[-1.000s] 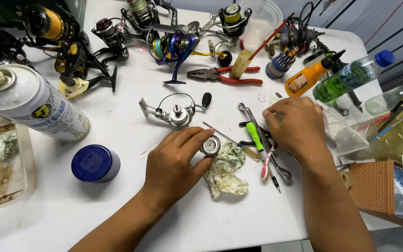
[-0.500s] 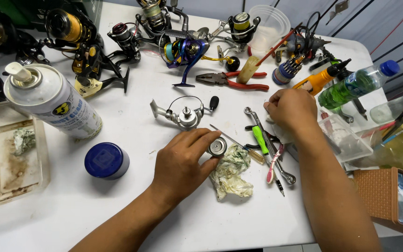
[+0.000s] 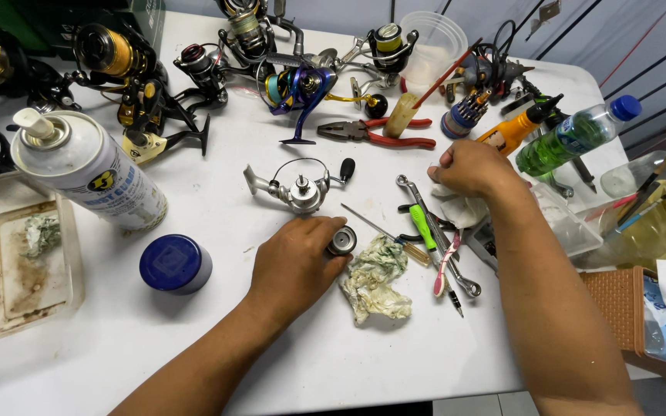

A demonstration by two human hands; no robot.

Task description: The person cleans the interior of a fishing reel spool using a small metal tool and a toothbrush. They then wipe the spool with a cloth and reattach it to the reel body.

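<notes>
On the white table, left hand grips a metal spool (right hand clenches white tissue).

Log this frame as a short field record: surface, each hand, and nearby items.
surface: white table, cluttered with reels and tools
left hand: grips a small round metal spool
right hand: closed on a white cloth
between hands: stained rag, green-handled screwdriver, wrench
behind spool: silver reel body
left side: spray can, blue cap

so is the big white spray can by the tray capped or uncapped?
Uncapped: the white spray can shows its bare nozzle on top, and a blue round cap sits apart on the white table.
</notes>
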